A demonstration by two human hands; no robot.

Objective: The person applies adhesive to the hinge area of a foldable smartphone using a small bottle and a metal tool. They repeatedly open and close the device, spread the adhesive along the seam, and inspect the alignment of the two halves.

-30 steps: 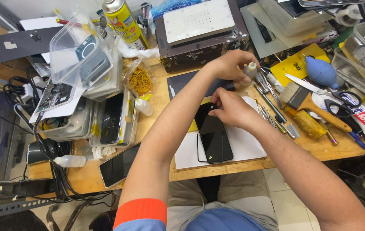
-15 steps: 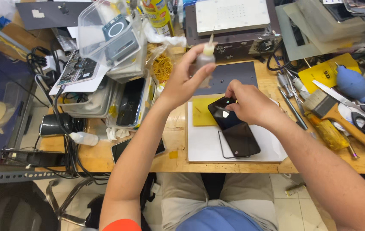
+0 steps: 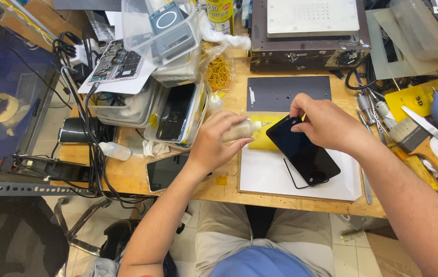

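On the wooden desk [image 3: 126,177], the left hand [image 3: 214,143] has its fingers wrapped around a small translucent plastic squeeze bottle [image 3: 242,130], the thin nozzle pointing right toward the black flat phone screen [image 3: 303,152]. The right hand [image 3: 327,123] pinches the upper edge of this screen and holds it tilted above the white paper sheet [image 3: 265,174]. I judge the step to be applying liquid; this needs the nozzle brought to the screen edge, now just beside it.

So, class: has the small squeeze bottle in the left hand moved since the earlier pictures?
Yes. The bottle has come down from near the grey machine to beside the phone, over the yellow pad.
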